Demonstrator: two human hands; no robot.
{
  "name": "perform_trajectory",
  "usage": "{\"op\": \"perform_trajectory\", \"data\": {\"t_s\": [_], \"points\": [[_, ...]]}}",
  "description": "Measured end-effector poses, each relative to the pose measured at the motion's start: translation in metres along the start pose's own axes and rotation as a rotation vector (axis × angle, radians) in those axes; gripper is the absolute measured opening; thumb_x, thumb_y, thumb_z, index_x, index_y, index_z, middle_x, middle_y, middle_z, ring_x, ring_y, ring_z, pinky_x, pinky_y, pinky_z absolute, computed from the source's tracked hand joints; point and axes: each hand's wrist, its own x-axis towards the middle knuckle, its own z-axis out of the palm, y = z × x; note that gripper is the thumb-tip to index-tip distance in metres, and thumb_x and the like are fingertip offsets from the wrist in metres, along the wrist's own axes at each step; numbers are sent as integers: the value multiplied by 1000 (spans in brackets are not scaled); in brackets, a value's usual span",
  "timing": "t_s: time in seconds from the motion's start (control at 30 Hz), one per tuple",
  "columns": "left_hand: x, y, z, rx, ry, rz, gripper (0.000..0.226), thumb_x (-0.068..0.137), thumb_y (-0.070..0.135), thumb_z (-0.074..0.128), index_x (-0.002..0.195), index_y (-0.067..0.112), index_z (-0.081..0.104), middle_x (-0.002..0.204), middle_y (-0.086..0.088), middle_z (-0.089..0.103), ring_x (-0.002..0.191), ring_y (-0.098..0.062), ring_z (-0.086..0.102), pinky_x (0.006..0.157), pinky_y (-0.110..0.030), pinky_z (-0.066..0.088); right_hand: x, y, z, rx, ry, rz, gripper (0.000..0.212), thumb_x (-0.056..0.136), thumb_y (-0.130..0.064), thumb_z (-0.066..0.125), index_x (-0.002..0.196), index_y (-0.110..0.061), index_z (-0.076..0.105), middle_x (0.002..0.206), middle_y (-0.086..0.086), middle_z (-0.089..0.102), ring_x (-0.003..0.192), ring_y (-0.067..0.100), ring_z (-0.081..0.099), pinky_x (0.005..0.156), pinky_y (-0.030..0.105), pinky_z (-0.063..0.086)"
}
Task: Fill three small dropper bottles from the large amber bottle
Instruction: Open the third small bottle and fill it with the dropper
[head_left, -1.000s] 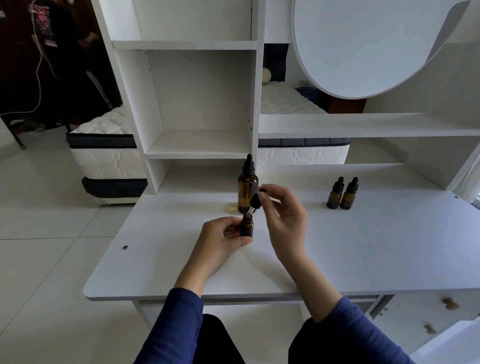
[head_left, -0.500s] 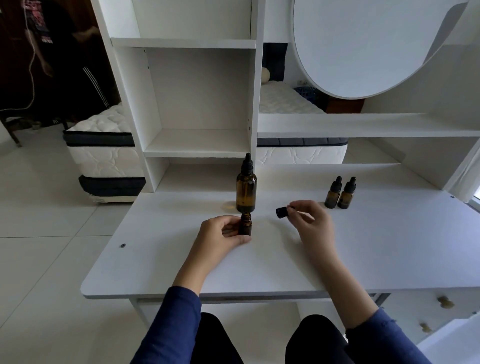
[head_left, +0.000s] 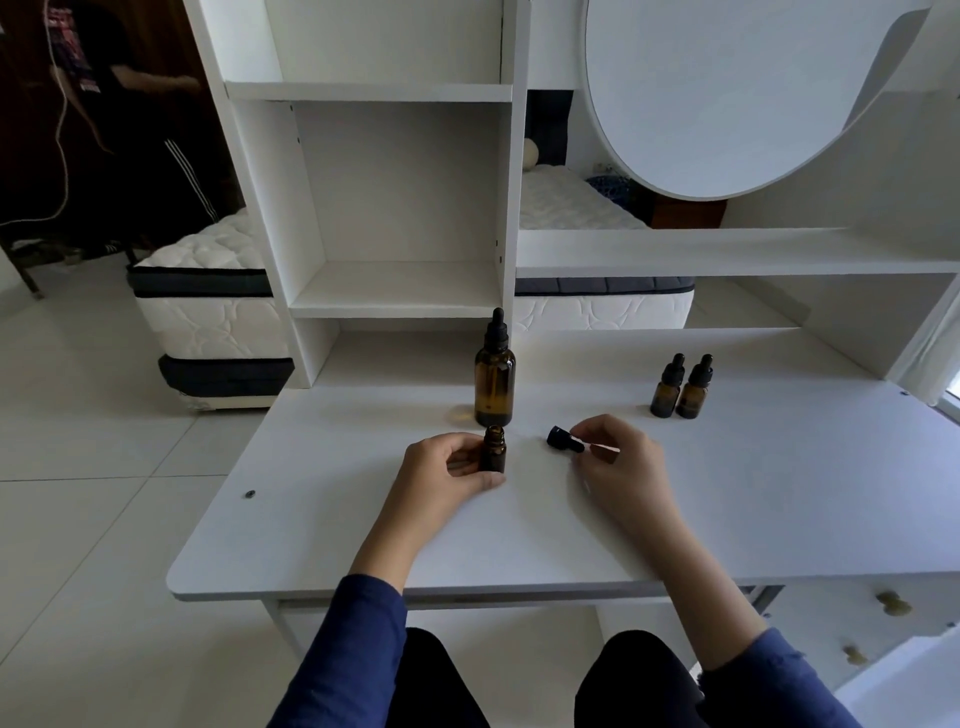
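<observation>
The large amber bottle (head_left: 494, 382) stands capped with its black dropper top at the middle of the white desk (head_left: 363, 519). Just in front of it an uncapped small amber bottle (head_left: 492, 450) stands upright, held by my left hand (head_left: 447, 467). My right hand (head_left: 615, 460) holds that bottle's black dropper cap (head_left: 563, 439) sideways, low over the desk to the right of the small bottle. Two more small dropper bottles (head_left: 680, 387), both capped, stand side by side at the back right.
A white shelf unit (head_left: 395, 208) rises behind the desk, with a round mirror (head_left: 727, 93) at the upper right. A mattress (head_left: 208, 306) lies on the floor beyond. A person stands at the far left (head_left: 119, 130). Drawers with knobs (head_left: 891, 603) sit under the desk's right side.
My right hand lifted the dropper cap out of the small bottle and carried it right and down to the desk. My left hand stayed on the small bottle.
</observation>
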Motion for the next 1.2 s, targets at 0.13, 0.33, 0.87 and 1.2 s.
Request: {"op": "perform_trajectory", "data": {"t_s": [0.13, 0.33, 0.87, 1.2], "points": [[0, 0, 0, -10, 0, 0, 34, 68, 5, 81, 87, 28, 66, 90, 8, 72, 84, 1, 68, 78, -10, 50, -7, -6, -5, 74, -29, -15, 36, 76, 5, 51, 96, -22, 64, 103, -4, 61, 100, 12, 56, 89, 25, 45], [-1, -1, 0, -3, -1, 0, 31, 70, 7, 80, 92, 26, 68, 93, 8, 72, 86, 0, 68, 83, -15, 52, 11, -41, -4, 181, -5, -128, 23, 84, -4, 60, 102, -18, 62, 108, 1, 63, 105, 12, 58, 95, 26, 46], [-6, 5, 0, -2, 9, -17, 28, 72, 9, 78, 91, 26, 67, 90, 10, 71, 83, 3, 67, 73, -5, 48, 67, -106, 42, 209, 95, -206, 9, 85, -13, 64, 87, -7, 69, 87, 3, 68, 78, 8, 59, 58, -1, 42], [-5, 3, 0, 11, 10, -8, 28, 72, 10, 78, 93, 25, 68, 91, 10, 72, 84, 2, 67, 76, -8, 50, 67, -106, 43, 192, 118, -212, 9, 86, -13, 63, 89, -7, 69, 88, 3, 68, 79, 9, 59, 58, -3, 40]]}}
